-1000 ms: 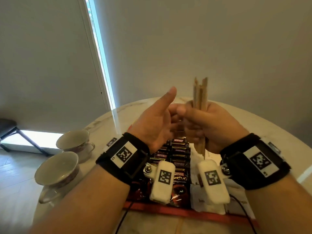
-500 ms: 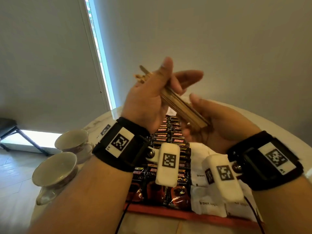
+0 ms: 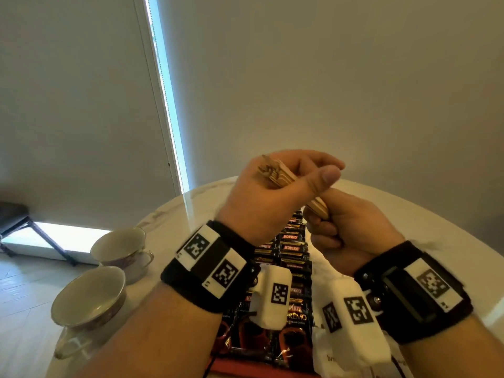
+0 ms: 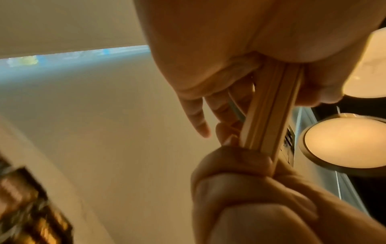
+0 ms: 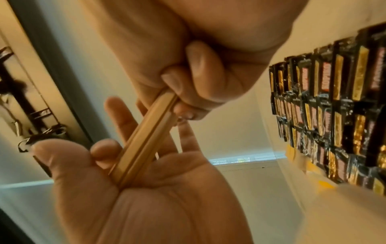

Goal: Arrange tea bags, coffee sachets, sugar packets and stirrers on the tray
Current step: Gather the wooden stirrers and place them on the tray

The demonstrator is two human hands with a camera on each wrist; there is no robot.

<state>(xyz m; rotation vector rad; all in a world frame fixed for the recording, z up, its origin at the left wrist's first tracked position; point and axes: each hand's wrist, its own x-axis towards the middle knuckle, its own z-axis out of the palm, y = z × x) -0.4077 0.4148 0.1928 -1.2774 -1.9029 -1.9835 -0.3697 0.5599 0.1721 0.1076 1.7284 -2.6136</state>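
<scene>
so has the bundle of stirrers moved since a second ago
Yes. The stirrers stood upright in the right hand over the coffee sachets; now they lie tilted, top end swung left, with the left hand gripping them too.

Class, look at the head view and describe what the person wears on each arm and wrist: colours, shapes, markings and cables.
Both forearms are bare, with no sleeves. Each wrist carries a wide black band bearing white plates printed with black square code markers. A rounded white camera housing, also marked with a square code, hangs beneath each wrist. A thin black cable trails from the left unit. The left hand and right hand are ungloved.
</scene>
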